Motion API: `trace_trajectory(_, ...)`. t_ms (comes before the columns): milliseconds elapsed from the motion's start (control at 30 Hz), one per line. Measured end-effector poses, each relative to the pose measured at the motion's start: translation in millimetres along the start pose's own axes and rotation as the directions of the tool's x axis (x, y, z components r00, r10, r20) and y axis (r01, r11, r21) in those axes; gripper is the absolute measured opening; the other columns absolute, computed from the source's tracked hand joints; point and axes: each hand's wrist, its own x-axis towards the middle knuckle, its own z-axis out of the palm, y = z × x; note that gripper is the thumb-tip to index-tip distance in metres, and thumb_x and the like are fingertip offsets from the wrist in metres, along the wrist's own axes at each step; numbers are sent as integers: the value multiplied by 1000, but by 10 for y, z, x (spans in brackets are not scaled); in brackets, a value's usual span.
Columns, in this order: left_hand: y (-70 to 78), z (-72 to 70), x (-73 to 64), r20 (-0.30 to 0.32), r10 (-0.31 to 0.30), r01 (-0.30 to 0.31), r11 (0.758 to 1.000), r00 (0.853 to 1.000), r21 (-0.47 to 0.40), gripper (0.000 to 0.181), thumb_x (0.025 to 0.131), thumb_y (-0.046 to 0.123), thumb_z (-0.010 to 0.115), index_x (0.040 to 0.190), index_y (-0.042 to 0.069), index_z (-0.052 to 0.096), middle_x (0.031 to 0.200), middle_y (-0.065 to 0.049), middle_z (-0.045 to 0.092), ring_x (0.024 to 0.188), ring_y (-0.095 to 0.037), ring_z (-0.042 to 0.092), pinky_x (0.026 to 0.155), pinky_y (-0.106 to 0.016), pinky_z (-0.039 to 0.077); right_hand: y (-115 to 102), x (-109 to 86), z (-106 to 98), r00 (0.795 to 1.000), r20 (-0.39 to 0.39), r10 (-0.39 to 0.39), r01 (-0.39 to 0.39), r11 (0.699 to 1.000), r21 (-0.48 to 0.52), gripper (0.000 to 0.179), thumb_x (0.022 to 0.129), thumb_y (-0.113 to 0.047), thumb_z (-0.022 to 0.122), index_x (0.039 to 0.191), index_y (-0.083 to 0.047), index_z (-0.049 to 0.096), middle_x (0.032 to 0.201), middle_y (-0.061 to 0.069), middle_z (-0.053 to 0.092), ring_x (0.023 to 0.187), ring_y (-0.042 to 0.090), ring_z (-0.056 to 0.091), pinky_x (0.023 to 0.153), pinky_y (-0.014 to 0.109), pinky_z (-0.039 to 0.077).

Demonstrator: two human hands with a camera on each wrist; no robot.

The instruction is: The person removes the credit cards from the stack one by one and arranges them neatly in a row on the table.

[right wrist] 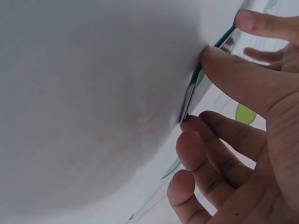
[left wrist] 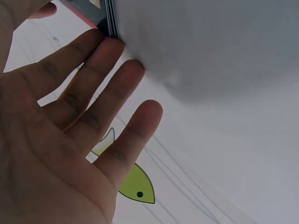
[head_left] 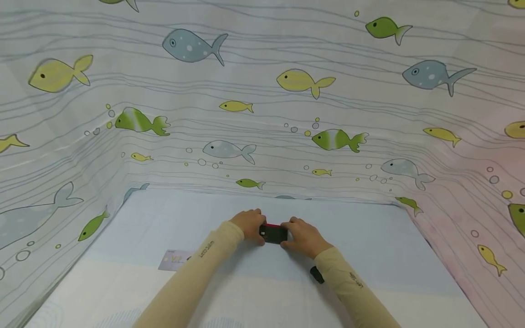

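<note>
A small stack of thin cards with a black top card (head_left: 274,234) lies between both hands near the middle of the table, a red edge showing along its far side. At its left end my left hand (head_left: 251,225) pinches it, thumb on the near corner and fingers on the far one. My right hand (head_left: 303,237) grips the right end the same way. Seen from the left wrist, several layered edges of the cards (left wrist: 111,18) meet the fingertips, while the other fingers spread apart. In the right wrist view, thumb and fingertips hold the cards (right wrist: 188,95) edge-on.
A greyish card marked VIP (head_left: 174,260) lies on the table left of the left forearm. Beside the right sleeve is a small black object (head_left: 316,274), partly covered by it. Fish-patterned cloth walls (head_left: 266,136) surround the pale table (head_left: 197,205) at the back and sides.
</note>
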Motion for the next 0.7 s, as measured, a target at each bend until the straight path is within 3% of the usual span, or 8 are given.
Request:
trace_trajectory(500,-19,-18,-9,-14,-18,18,999,1000,-49,48,74,36,90,110,11,70,92,3,57,86,-14,54,84,-33,49,21,24,10,1000,-20,-22,22,1000,-4,57,82,-29,86,132,-10,67,110,4,62,98,19,60,94,41,54)
trace_trajectory(700,-5,5,-43,-63,8,-10,999,998,-32,49,74,37,90,110,11,69,93,1,57,88,-16,53,85,-35,50,51,22,38,1000,-9,-6,6,1000,10,58,83,-32,85,134,-11,66,111,3,61,99,18,60,95,41,53)
